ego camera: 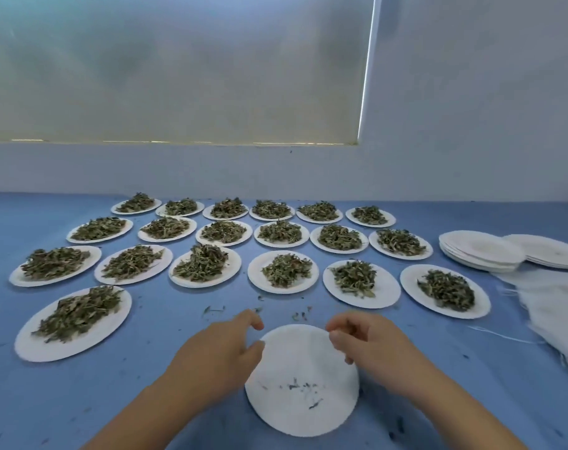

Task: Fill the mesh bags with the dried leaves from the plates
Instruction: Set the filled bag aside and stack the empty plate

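Both hands pinching near plate (nearly empty)

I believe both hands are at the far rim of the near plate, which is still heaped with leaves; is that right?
Not quite. In the head view the left hand and right hand are at the far rim of the near plate, but it holds only a few leaf crumbs, not a heap.

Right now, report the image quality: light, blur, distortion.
Head view: soft, cool, even light with only faint shadows and no harsh glare; a bright sliver leaks along the window blind edge. Wide-angle distortion bows the table edge and stretches the corners. The left hand and right hand look slightly soft, the mesh bags blur at the right edge.
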Motion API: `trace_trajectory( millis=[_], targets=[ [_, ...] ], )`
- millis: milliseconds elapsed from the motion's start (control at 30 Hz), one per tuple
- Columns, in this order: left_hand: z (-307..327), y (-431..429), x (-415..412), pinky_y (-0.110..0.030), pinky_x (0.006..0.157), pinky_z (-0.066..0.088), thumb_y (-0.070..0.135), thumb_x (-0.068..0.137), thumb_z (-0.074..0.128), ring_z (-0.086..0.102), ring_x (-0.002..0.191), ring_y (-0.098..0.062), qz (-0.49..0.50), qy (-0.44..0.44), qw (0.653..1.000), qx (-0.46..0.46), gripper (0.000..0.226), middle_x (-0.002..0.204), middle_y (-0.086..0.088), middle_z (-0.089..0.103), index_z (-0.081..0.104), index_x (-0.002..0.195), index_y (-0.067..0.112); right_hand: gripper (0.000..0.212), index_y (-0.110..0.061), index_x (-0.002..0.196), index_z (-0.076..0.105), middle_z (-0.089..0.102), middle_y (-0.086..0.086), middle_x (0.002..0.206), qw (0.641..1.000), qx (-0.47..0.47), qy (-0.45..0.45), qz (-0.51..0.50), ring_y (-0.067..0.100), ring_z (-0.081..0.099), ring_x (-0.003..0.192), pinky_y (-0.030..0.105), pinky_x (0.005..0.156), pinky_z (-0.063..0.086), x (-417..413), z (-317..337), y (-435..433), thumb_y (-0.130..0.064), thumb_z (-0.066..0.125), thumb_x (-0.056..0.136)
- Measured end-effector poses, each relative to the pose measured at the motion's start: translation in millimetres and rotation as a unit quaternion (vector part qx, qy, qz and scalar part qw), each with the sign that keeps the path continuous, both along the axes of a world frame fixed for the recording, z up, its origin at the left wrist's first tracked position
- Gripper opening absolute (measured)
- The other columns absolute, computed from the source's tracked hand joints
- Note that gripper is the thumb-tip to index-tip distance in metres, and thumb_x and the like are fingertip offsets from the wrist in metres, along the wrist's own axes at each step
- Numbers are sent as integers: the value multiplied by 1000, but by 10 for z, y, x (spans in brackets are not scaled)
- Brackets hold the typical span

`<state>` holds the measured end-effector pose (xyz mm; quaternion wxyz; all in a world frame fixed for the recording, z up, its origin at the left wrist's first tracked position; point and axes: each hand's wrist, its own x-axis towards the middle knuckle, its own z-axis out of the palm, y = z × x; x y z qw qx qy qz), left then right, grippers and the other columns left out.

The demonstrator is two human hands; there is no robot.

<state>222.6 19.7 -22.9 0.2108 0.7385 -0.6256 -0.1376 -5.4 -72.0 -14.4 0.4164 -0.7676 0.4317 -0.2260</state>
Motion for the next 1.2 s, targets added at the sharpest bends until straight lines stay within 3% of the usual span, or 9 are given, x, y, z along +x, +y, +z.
trace_trajectory(
  millis=[100, 200, 333, 433, 533, 733, 900, 1033, 1200],
  targets=[
    [-27, -10, -76, -29, 66, 44, 54, 90, 40, 57, 83, -12, -9, -112, 992, 55, 42, 87, 7, 57, 30, 130, 44, 13, -37, 83, 63, 61, -15, 80, 987, -83, 138, -27, 0, 56, 73, 15, 62, 42, -233, -130, -19, -42, 53, 89],
    [-17, -7, -105, -32, 75, 47, 57, 88, 41, 58, 93, -16, -9, -127, 987, 96, 56, 105, 4, 59, 19, 138, 44, 21, -32, 71, 61, 56, -12, 71, 979, -116, 165, -9, 1, 50, 69, 16, 59, 38, -290, -188, 32, -41, 54, 88],
    [-13, 5, -128, -31, 77, 52, 49, 87, 50, 59, 85, -11, -3, -59, 994, 97, 62, 88, 7, 58, 18, 140, 42, 26, -12, 79, 60, 56, -1, 77, 975, -142, 172, -15, 6, 47, 72, 22, 63, 37, -254, -240, 63, -37, 53, 87],
    [5, -22, -161, -30, 76, 53, 41, 88, 53, 61, 73, -5, 12, 9, 998, 58, 58, 76, 4, 64, 25, 138, 40, 6, -31, 89, 60, 58, -12, 83, 988, -95, 115, -49, 2, 53, 74, 17, 59, 40, -253, -223, 46, -34, 55, 89],
    [61, -86, -254, -31, 70, 54, 42, 89, 50, 61, 64, -3, -1, 19, 1000, 9, 42, 73, 7, 66, 34, 128, 44, 21, -41, 98, 56, 64, -7, 77, 997, -5, 9, -74, 8, 60, 61, 18, 53, 42, -336, -176, -50, -22, 56, 89],
    [219, -478, -575, -22, 47, 31, 49, 93, 38, 49, 57, -5, -94, -141, 982, -82, 12, 65, 8, 56, 40, 101, 41, 30, -31, 102, 63, 62, -3, 59, 973, 103, -132, -161, 13, 52, 47, 28, 48, 44, -743, -31, -388, -7, 55, 87],
    [143, -946, -891, -27, 47, 27, 47, 91, 35, 39, 51, -10, -142, -250, 954, -80, 27, 58, 6, 43, 40, 77, 25, 30, -25, 96, 67, 60, 3, 58, 955, 90, -142, -246, 15, 48, 44, 27, 45, 40, -1211, 64, -678, -1, 54, 85],
    [-3, -1306, -1111, -28, 52, 27, 45, 90, 35, 50, 64, -19, -170, -259, 949, -63, 30, 63, 4, 46, 43, 72, 22, 24, -18, 99, 64, 62, 8, 65, 926, 114, -201, -300, 19, 47, 51, 30, 47, 41, -1492, 122, -909, -1, 53, 88],
    [-245, -1470, -1196, -28, 49, 24, 45, 91, 32, 45, 62, -18, -191, -230, 953, -55, 31, 62, 5, 42, 37, 72, 21, 20, -3, 104, 61, 62, 13, 72, 869, 132, -312, -361, 17, 51, 50, 26, 43, 41, -1743, 190, -1435, 2, 50, 88]
  ],
)
